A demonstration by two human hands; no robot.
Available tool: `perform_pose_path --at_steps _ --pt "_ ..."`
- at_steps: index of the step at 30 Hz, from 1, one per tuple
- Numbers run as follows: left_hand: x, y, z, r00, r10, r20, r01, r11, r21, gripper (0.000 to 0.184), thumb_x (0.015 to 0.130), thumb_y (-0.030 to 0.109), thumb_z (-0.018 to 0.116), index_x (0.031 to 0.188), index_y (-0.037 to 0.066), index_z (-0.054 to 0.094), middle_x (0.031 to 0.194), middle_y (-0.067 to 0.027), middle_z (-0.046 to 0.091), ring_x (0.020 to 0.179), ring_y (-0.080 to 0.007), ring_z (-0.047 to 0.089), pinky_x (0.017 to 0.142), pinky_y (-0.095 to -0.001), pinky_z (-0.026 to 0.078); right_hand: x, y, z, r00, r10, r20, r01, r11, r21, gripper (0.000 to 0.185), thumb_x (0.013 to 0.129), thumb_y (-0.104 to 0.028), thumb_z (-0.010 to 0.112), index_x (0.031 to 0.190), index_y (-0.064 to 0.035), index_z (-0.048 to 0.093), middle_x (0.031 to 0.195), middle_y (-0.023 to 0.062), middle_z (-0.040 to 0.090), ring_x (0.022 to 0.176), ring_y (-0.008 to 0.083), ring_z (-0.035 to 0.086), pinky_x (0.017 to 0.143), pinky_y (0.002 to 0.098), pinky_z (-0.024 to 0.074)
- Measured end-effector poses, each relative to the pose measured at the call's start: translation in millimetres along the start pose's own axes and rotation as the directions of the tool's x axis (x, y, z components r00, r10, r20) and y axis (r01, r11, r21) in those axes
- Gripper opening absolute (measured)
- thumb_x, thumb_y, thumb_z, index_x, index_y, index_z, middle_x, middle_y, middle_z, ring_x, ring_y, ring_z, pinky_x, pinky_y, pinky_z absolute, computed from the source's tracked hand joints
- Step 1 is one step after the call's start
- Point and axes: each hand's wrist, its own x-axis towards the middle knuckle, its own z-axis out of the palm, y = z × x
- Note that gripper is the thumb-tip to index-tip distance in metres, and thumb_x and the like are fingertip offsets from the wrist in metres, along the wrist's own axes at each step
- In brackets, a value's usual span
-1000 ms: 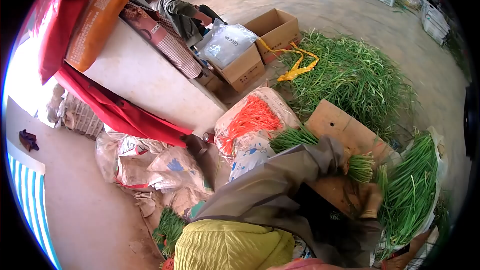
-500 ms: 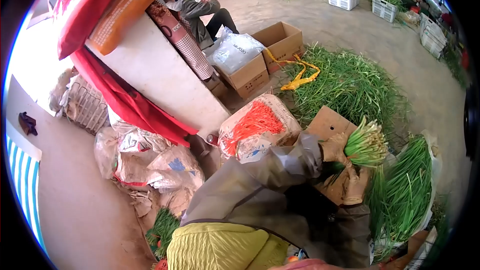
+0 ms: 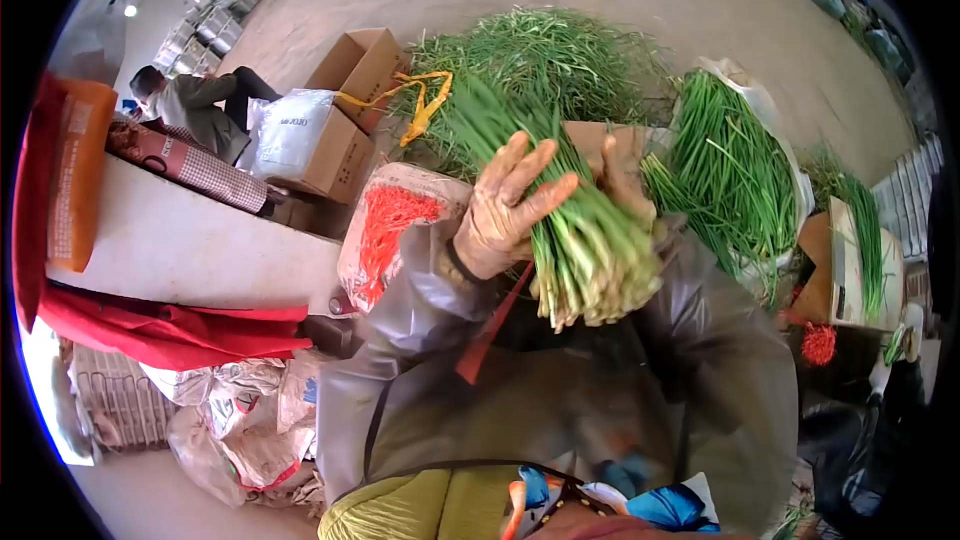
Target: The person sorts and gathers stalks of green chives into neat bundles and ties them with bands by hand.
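Note:
A thick bunch of chives (image 3: 595, 255), green leaves pointing up and away and pale stem ends toward me, is pressed between my hands in front of my chest. My left hand (image 3: 500, 205), in a soiled pale glove, lies against its left side with the fingers spread across the stems. Round the right side is my right hand (image 3: 625, 180), partly hidden behind the bunch. The stem ends are blurred. A red strip (image 3: 490, 330) hangs below my left hand. Behind the bunch, part of a cardboard piece (image 3: 610, 136) shows.
Loose greens (image 3: 540, 45) are heaped on the floor ahead. More long chives (image 3: 730, 160) lie on a white sack at right. Red ties (image 3: 390, 230) rest on a packed sack at left, near cardboard boxes (image 3: 345, 155). Another person (image 3: 200, 105) sits beyond the white panel (image 3: 200, 220).
My view has turned to the right. The bunch has come up off the cardboard toward my chest, its stem ends now toward me, and my left hand's fingers have spread.

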Motion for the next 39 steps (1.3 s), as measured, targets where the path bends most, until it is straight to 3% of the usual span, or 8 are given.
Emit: perform_pose_path --at_steps 2,6,10,21,25,29,32,39 --pt "-27.0 -6.5 2.4 0.997 -0.047 0.061 0.031 0.969 0.246 0.068 0.063 0.0 0.059 0.129 0.009 0.042 0.131 -0.0224 0.037 0.122 -0.0381 0.036 0.102 -0.0427 0.029 -5.9 13.1 67.9 0.986 -0.121 -0.115 0.01 0.73 -0.684 0.055 0.082 -0.039 0.059 0.12 -0.0023 0.045 0.112 0.0098 0.054 0.103 0.0188 0.053 0.086 0.0335 0.0458" --pt "-85.0 -42.2 38.5 0.775 -0.598 0.205 0.509 0.398 -0.763 0.104 0.061 0.013 0.078 0.139 0.005 0.009 0.139 -0.0105 0.025 0.129 -0.0251 0.023 0.106 -0.0399 0.019 4.2 22.8 67.1 0.951 -0.298 -0.083 0.064 0.453 -0.889 0.041 0.07 -0.017 0.071 0.105 -0.0014 0.057 0.09 0.0064 0.063 0.08 0.0178 0.06 0.078 0.0306 0.0478" --pt "-43.0 -36.0 51.0 0.578 -0.761 0.294 0.484 0.03 -0.875 0.051 0.068 0.002 0.073 0.114 0.001 0.052 0.1 -0.0041 0.061 0.093 -0.0161 0.055 0.083 -0.0274 0.044 25.1 15.8 24.1 0.884 -0.43 0.183 0.214 0.024 -0.977 0.037 0.069 -0.009 0.072 0.102 0.0006 0.059 0.094 0.0079 0.063 0.081 0.0162 0.057 0.076 0.0282 0.0456" --pt "-66.2 -72.6 104.4 0.658 -0.703 0.271 0.59 0.258 -0.765 0.066 0.066 0.014 0.077 0.12 0.0 0.04 0.103 -0.0086 0.057 0.096 -0.019 0.055 0.073 -0.0312 0.051 -2.9 15.6 60.8 0.79 -0.546 0.279 0.163 -0.253 -0.954 0.055 0.068 -0.013 0.073 0.115 -0.0013 0.048 0.111 0.01 0.053 0.095 0.0211 0.054 0.082 0.0333 0.0448" --pt "-37.5 -39.4 70.8 0.703 -0.636 0.319 0.506 0.132 -0.852 0.06 0.067 0.014 0.076 0.118 0.002 0.047 0.108 -0.0057 0.057 0.099 -0.0182 0.053 0.082 -0.0317 0.047 -12.5 25.4 73.1 0.744 -0.615 0.262 0.154 -0.223 -0.962 0.061 0.068 -0.015 0.074 0.12 -0.002 0.043 0.117 0.0107 0.049 0.1 0.0229 0.053 0.084 0.0352 0.0445" --pt "-49.7 -4.4 87.8 0.343 -0.804 0.486 0.017 -0.512 -0.859 0.045 0.084 0.018 0.056 0.124 0.005 0.043 0.115 -0.0108 0.054 0.102 -0.0264 0.054 0.088 -0.0404 0.045 -19.7 42.9 73.9 0.608 -0.777 0.163 0.425 0.145 -0.894 0.047 0.068 -0.002 0.067 0.111 -0.0021 0.05 0.103 0.0076 0.059 0.092 0.0217 0.056 0.079 0.0338 0.0467" --pt "-41.6 15.8 68.3 0.355 -0.859 0.368 0.024 -0.385 -0.922 0.042 0.087 0.018 0.048 0.126 0.005 0.04 0.119 -0.0128 0.051 0.104 -0.0283 0.053 0.091 -0.0426 0.043 -35.3 48.2 70.3 0.738 -0.673 -0.033 0.533 0.613 -0.583 0.061 0.065 0.002 0.063 0.121 -0.0033 0.041 0.107 0.009 0.054 0.096 0.0236 0.053 0.084 0.0388 0.0453" --pt "-91.1 -18.9 92.7 0.39 -0.869 0.304 0.221 -0.232 -0.947 0.038 0.089 0.019 0.046 0.124 0.004 0.041 0.117 -0.014 0.053 0.105 -0.0297 0.053 0.091 -0.045 0.043 -48.7 31.6 21.7 0.732 -0.68 0.032 0.398 0.389 -0.831 0.059 0.074 -0.01 0.066 0.126 -0.0051 0.038 0.116 0.0063 0.051 0.104 0.0227 0.05 0.089 0.0339 0.041"
